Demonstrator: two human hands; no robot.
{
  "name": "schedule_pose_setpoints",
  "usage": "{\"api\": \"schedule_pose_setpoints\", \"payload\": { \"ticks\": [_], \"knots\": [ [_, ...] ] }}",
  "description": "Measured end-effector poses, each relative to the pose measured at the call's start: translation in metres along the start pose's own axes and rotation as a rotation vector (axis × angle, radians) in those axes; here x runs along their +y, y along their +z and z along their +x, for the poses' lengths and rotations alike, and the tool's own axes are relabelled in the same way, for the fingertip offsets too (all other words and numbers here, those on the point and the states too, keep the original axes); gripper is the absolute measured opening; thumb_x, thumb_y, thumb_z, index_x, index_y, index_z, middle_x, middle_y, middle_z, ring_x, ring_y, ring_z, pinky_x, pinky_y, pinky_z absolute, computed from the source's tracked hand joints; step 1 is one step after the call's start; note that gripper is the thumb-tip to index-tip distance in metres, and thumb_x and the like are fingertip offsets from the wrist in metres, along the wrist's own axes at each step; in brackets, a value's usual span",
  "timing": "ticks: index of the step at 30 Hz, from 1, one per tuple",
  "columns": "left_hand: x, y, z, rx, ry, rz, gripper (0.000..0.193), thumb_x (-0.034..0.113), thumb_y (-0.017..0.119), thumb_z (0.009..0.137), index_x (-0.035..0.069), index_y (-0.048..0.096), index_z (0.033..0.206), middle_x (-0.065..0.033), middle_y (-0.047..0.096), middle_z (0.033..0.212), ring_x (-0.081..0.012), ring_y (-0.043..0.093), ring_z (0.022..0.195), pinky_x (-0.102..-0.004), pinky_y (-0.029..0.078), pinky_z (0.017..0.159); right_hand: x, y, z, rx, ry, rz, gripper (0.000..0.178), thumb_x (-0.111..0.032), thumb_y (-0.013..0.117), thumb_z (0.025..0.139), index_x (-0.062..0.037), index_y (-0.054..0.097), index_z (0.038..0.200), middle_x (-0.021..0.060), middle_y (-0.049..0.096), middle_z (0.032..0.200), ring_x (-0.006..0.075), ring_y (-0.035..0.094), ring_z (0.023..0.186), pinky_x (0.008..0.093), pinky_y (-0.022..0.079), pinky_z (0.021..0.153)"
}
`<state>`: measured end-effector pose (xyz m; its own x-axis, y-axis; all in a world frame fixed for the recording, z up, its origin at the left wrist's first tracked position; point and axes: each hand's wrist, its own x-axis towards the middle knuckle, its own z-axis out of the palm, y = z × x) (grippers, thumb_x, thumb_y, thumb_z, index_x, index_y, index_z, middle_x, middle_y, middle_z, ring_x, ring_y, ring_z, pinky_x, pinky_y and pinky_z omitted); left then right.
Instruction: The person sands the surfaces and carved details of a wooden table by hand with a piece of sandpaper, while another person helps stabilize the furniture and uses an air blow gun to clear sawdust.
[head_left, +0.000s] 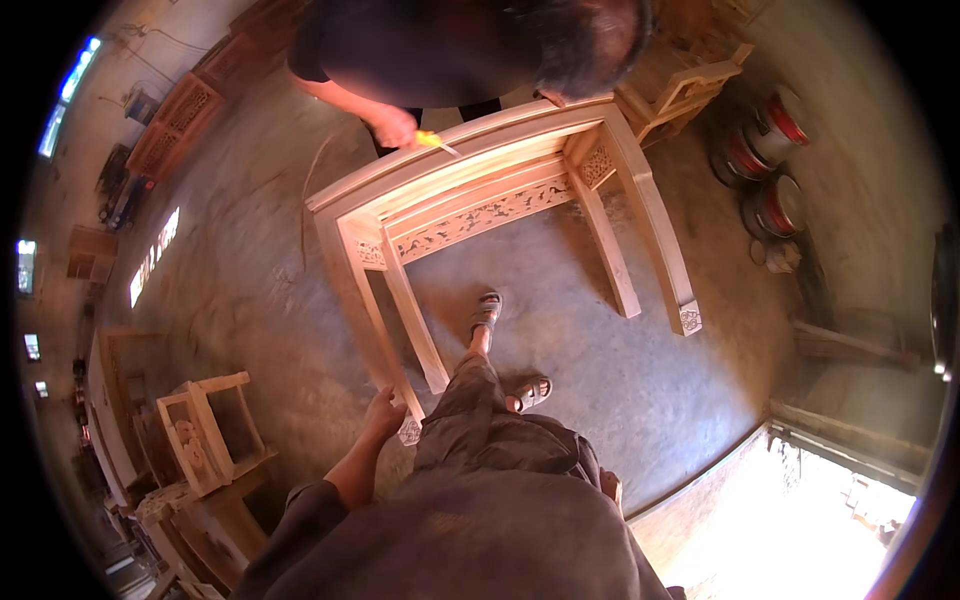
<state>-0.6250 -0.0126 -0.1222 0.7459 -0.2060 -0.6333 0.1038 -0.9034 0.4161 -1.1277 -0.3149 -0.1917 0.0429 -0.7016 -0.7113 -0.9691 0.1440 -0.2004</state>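
Lower center, the right hand [612, 489] barely shows, grip unreadable. The left hand [382, 413] is beside a leg [353, 290] of the central wooden table [500, 143], grip unclear. Legs and carved panel [490, 217] look joined; bare wood suggests finishing remains. Upper center, a co-worker's hand [396, 128] holds a yellow-handled tool [430, 139].

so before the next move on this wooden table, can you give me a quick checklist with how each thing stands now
1. Pale carved wooden table, all legs in sight: ok, four visible.
2. Co-worker's bare hand has a grip on the yellow-handled tool: ok.
3. Tool apart from the wearer's bare left hand: ok, well separated.
4. Left hand touching the nearest leg: cannot tell.
5. Space between legs free of feet: not ok, a strap-sandalled foot shows there.
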Motion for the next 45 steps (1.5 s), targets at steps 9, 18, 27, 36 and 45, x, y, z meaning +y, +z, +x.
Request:
{"api": "schedule_pose_setpoints", "payload": {
  "ticks": [9, 18, 27, 36, 45],
  "knots": [
    [0.003, 0.004, -0.001, 0.036, 0.05, 0.01, 0.06, 0.021, 0.069, 0.081, -0.003, 0.058, 0.136, -0.0282, 0.067, 0.124, -0.0427, 0.064, 0.117, -0.0465, 0.051, 0.101, -0.009, -0.013, 0.001, -0.047, -0.103, -0.026, 0.044, -0.041, 0.056, 0.095, -0.0004, 0.072, 0.091, 0.032, 0.067, 0.1, 0.0516, 0.065, 0.096, 0.0554, 0.051, 0.084],
    [0.021, 0.009, -0.005, -0.024, 0.014, 0.018, 0.06, 0.019, 0.068, 0.082, -0.002, 0.058, 0.138, -0.0282, 0.065, 0.128, -0.0428, 0.063, 0.119, -0.0465, 0.05, 0.103, -0.037, -0.043, -0.001, -0.065, -0.115, -0.042, 0.043, -0.04, 0.057, 0.095, -0.0005, 0.072, 0.091, 0.0313, 0.068, 0.099, 0.0503, 0.066, 0.094, 0.0545, 0.052, 0.082],
    [0.013, 0.019, -0.003, 0.03, 0.023, 0.034, 0.06, 0.02, 0.065, 0.083, -0.002, 0.057, 0.139, -0.0288, 0.064, 0.13, -0.0427, 0.061, 0.123, -0.0462, 0.047, 0.108, -0.063, -0.06, -0.002, -0.108, -0.142, -0.083, 0.042, -0.039, 0.057, 0.094, -0.0006, 0.072, 0.091, 0.0306, 0.068, 0.097, 0.0489, 0.067, 0.091, 0.0536, 0.053, 0.08],
    [-0.017, 0.043, -0.002, 0.045, -0.024, 0.01, 0.059, 0.021, 0.065, 0.083, 0.001, 0.058, 0.139, -0.0273, 0.065, 0.129, -0.0415, 0.061, 0.123, -0.0467, 0.049, 0.106, -0.073, -0.072, 0.0, -0.136, -0.155, -0.112, 0.04, -0.038, 0.058, 0.094, -0.0007, 0.072, 0.091, 0.03, 0.069, 0.096, 0.0476, 0.068, 0.089, 0.0528, 0.054, 0.077],
    [0.004, 0.043, -0.003, 0.044, -0.012, -0.002, 0.052, 0.019, 0.066, 0.082, -0.001, 0.062, 0.13, -0.0267, 0.068, 0.123, -0.0418, 0.064, 0.118, -0.0476, 0.05, 0.103, -0.062, -0.085, -0.002, -0.13, -0.148, -0.086, 0.039, -0.037, 0.058, 0.094, -0.0008, 0.072, 0.091, 0.0293, 0.07, 0.095, 0.0463, 0.069, 0.087, 0.0519, 0.055, 0.075]
  ]
}}
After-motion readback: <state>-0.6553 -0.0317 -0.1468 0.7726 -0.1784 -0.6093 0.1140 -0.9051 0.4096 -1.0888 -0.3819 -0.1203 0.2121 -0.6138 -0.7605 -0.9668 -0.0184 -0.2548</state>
